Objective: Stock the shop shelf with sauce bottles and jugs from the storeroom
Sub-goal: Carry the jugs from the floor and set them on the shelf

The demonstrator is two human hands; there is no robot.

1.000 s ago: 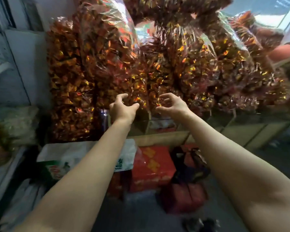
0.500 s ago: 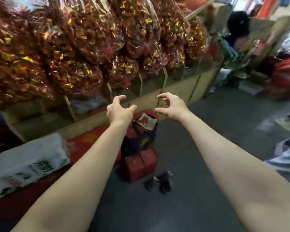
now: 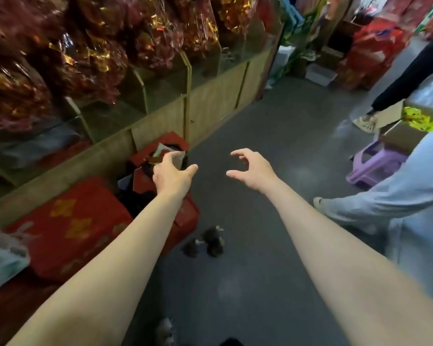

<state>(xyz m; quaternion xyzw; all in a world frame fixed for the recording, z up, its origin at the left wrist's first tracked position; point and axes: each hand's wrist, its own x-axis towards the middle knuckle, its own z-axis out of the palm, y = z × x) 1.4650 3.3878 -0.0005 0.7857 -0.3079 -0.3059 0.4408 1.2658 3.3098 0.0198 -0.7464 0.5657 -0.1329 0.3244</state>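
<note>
Both bare arms are being held out forward over the grey floor (image 3: 273,126) of a shop aisle. The left hand (image 3: 171,174) is being kept loosely open, fingers bent and thumb spread, with nothing held in it; it is being seen in front of a stack of red boxes (image 3: 185,216) on the floor, and whether it is touching them cannot be told. The right hand (image 3: 253,171) is likewise being kept half open, fingers curved like a claw, and nothing is being gripped by it. No sauce bottles or jugs are being shown in this view, so their place cannot be told. To the left, a wooden counter (image 3: 210,96) with glass dividers is being crowded by bags of red and gold wrapped sweets (image 3: 90,58). A flat red package (image 3: 68,228) is being leaned against its base. Some small dark objects (image 3: 208,242), too blurred to name, are lying on the floor between the arms. At the right, a person in pale clothing (image 3: 415,196) is being partly shown beside a purple stool (image 3: 375,166).
</note>
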